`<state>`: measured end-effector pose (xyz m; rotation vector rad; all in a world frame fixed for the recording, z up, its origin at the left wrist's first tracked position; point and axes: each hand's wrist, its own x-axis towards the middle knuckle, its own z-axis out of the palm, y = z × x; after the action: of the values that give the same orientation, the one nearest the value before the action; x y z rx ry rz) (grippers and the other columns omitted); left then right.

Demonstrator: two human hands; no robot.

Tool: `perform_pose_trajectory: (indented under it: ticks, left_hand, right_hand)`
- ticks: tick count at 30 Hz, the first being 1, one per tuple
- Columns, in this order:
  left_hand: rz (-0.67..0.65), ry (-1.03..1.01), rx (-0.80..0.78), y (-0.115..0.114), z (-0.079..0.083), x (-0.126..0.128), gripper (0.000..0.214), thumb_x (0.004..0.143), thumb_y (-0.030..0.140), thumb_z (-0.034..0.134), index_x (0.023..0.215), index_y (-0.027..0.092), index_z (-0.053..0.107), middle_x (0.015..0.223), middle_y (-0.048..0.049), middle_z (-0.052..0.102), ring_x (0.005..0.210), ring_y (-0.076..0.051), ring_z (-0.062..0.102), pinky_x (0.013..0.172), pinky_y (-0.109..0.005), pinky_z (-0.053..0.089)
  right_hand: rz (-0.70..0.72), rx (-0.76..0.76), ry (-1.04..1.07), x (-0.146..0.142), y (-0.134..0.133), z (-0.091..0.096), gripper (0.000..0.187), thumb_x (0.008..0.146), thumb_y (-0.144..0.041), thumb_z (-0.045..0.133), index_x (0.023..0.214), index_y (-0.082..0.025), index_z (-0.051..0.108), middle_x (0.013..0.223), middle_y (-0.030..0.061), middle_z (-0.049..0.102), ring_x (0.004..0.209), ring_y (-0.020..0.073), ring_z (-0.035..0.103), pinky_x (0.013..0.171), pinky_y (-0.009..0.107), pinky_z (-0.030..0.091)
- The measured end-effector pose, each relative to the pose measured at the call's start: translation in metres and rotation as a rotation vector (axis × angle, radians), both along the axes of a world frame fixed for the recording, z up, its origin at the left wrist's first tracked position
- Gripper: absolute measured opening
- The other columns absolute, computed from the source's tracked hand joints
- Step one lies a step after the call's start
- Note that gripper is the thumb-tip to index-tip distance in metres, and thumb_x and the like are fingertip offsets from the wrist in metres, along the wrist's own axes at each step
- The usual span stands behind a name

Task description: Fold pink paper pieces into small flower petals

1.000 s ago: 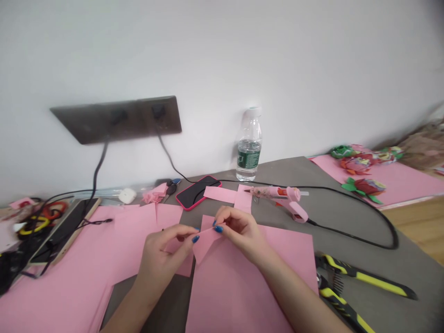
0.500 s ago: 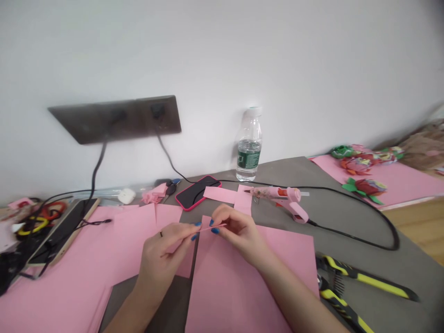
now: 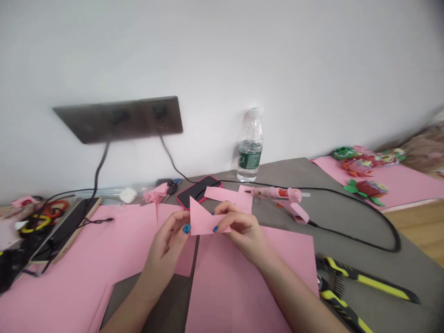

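Both my hands hold up a small folded piece of pink paper (image 3: 204, 220), which shows a pointed corner at its upper left. My left hand (image 3: 166, 245) pinches its left end, and my right hand (image 3: 241, 233) grips its right end. Below my hands lies a large pink paper sheet (image 3: 249, 286), with another pink sheet (image 3: 132, 240) to its left. Two pink paper strips (image 3: 220, 194) lie just beyond my fingers, next to a pink hot glue gun (image 3: 280, 200).
A black phone in a pink case (image 3: 197, 192) and a water bottle (image 3: 249, 148) stand near the wall. A black cable crosses the grey table (image 3: 347, 231). Yellow-and-black handled tools (image 3: 360, 282) lie at right, paper flowers (image 3: 364, 187) on pink paper at far right, tangled cords at left.
The pink paper piece, seen nearly edge-on half a second ago, now faces me as a flat pointed shape. My hands have turned it and moved slightly apart.
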<state>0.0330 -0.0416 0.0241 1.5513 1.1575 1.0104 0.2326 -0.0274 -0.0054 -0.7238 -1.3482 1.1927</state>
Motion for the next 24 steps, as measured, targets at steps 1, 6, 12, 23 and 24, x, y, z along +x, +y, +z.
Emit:
perform_pose_trajectory:
  ticks: [1, 6, 12, 23, 24]
  left_hand:
    - [-0.016, -0.014, -0.004, -0.0003, 0.0006, 0.0003, 0.027, 0.096, 0.039, 0.049, 0.112, 0.021, 0.062, 0.112, -0.0076, 0.068, 0.103, -0.022, 0.063, 0.086, -0.029, 0.051]
    - [-0.069, -0.092, -0.071, -0.0016, -0.0024, 0.0014, 0.017, 0.092, 0.035, 0.058, 0.097, 0.020, 0.064, 0.087, -0.0028, 0.069, 0.078, -0.016, 0.064, 0.076, -0.025, 0.052]
    - [-0.026, -0.036, -0.120, -0.0023, 0.0005, 0.0030, 0.024, 0.091, 0.035, 0.057, 0.072, 0.019, 0.058, 0.064, 0.0009, 0.061, 0.064, -0.013, 0.059, 0.065, -0.022, 0.051]
    - [0.002, -0.001, -0.115, 0.0001, 0.0012, 0.0047, 0.028, 0.086, 0.037, 0.059, 0.064, 0.019, 0.057, 0.058, -0.0001, 0.063, 0.055, -0.013, 0.058, 0.055, -0.023, 0.049]
    - [-0.007, 0.004, -0.120, 0.0001, 0.0006, 0.0046, 0.027, 0.085, 0.037, 0.059, 0.065, 0.019, 0.058, 0.058, -0.0004, 0.063, 0.055, -0.013, 0.058, 0.055, -0.023, 0.049]
  right_hand:
    - [0.004, -0.001, -0.003, -0.0001, 0.0000, -0.0002, 0.024, 0.084, -0.041, 0.071, 0.068, -0.023, 0.074, 0.091, 0.0071, 0.057, 0.087, 0.0217, 0.056, 0.076, 0.035, 0.046]
    - [0.019, 0.004, -0.004, 0.0003, -0.0001, -0.0008, 0.022, 0.085, -0.039, 0.071, 0.071, -0.023, 0.076, 0.090, 0.0063, 0.059, 0.081, 0.0200, 0.056, 0.073, 0.032, 0.045]
    - [-0.029, 0.017, -0.062, 0.0010, -0.0005, -0.0017, 0.024, 0.089, -0.030, 0.064, 0.069, -0.022, 0.074, 0.090, 0.0067, 0.062, 0.080, 0.0206, 0.058, 0.074, 0.033, 0.044]
    - [-0.100, -0.023, -0.038, 0.0025, 0.0011, -0.0016, 0.019, 0.093, -0.027, 0.050, 0.085, -0.023, 0.066, 0.090, 0.0057, 0.065, 0.089, 0.0212, 0.061, 0.082, 0.033, 0.045]
    - [-0.096, -0.031, -0.032, 0.0021, 0.0009, -0.0016, 0.018, 0.094, -0.030, 0.050, 0.089, -0.023, 0.066, 0.091, 0.0059, 0.065, 0.090, 0.0214, 0.061, 0.083, 0.033, 0.045]
